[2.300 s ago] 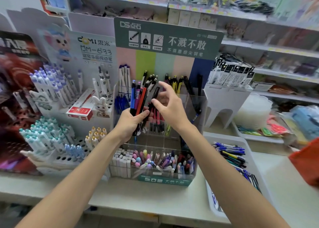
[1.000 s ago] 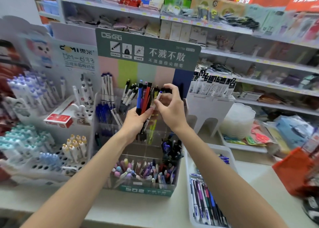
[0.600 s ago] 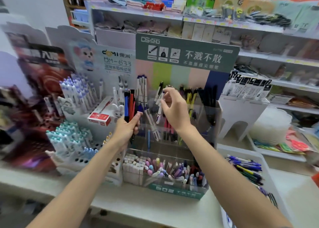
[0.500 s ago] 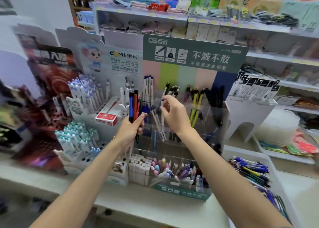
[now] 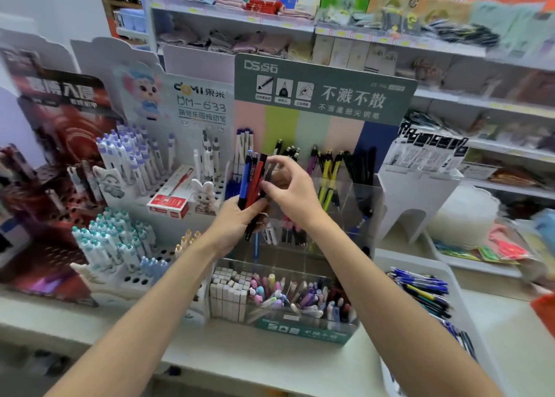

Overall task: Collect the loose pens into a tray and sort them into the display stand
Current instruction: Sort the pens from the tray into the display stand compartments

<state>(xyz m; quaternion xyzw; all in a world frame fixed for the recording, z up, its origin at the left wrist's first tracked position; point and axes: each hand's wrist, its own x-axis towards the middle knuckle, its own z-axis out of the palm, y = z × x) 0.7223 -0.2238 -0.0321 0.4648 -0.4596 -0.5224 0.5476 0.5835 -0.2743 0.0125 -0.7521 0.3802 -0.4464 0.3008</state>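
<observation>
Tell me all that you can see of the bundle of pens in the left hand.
The bundle of pens is a handful of slim pens, plastic by the look: one blue, one red, the others dark. They stand nearly upright, in front of the clear display stand. The left hand grips their lower halves; dark tips show below it. The right hand pinches a dark pen at the bundle's right edge.

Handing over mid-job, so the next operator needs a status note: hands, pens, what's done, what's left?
Left hand grips a bundle of pens upright before the display stand.
Right hand pinches a dark pen at the bundle's top.
Done: several stand compartments hold pens.
Left: sort the bundle, then the loose pens in the tray on the right.
</observation>
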